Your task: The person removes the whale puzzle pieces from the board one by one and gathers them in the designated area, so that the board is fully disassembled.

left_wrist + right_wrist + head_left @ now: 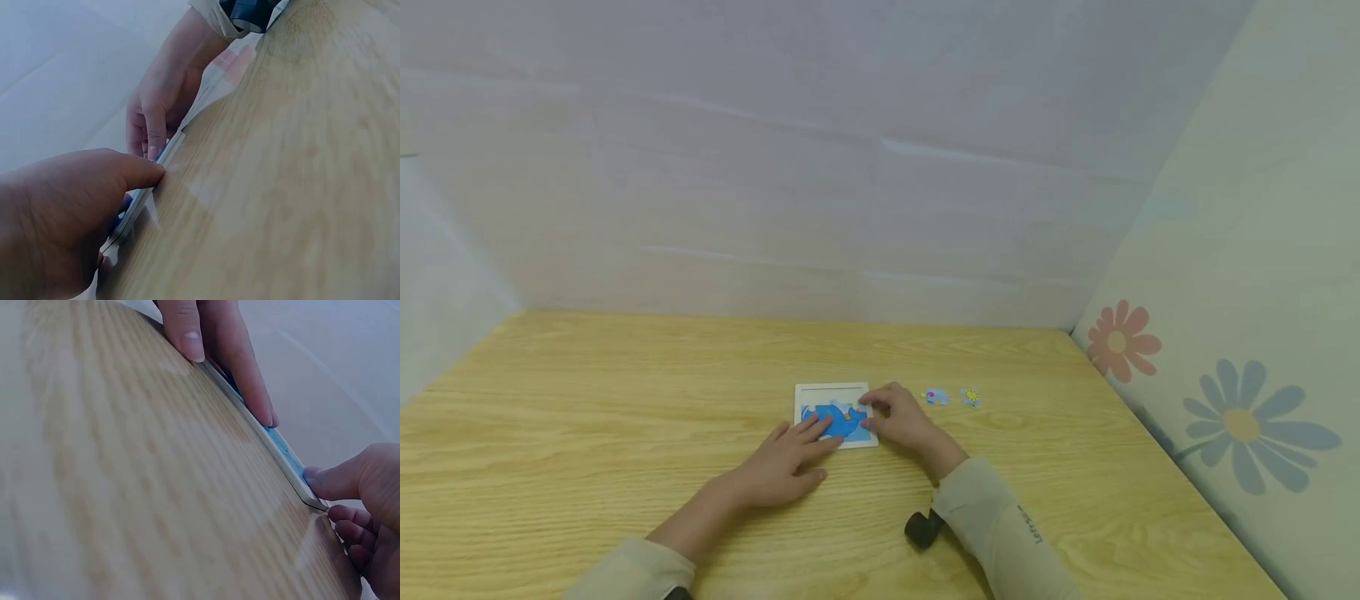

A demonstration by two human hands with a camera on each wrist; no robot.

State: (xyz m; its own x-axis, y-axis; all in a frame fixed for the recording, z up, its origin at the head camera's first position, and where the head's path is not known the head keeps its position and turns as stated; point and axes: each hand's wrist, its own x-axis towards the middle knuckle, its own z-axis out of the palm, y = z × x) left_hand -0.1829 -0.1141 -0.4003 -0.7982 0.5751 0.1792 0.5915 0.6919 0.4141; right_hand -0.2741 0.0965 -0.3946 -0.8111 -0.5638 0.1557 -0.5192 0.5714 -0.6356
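Note:
A jigsaw puzzle with a white frame [799, 395] lies on the table, its lower part filled with blue pieces [831, 417]. My left hand [781, 467] rests across the front left of it, fingers stretched over the picture; in the left wrist view the thumb [145, 172] lies along the frame's edge. My right hand [904, 418] reaches in from the right side, holding a puzzle piece between thumb and index finger at the right border. In the right wrist view its thumb [331, 481] touches the blue surface, while the other fingers curl beside the frame's corner.
Two loose puzzle pieces lie right of the frame, one with a pink swirl [936, 397] and one with a yellow sun [971, 396]. A pale wall [775, 208] rises behind the wooden table [625, 375]; a flower-printed wall [1247, 250] borders the right side.

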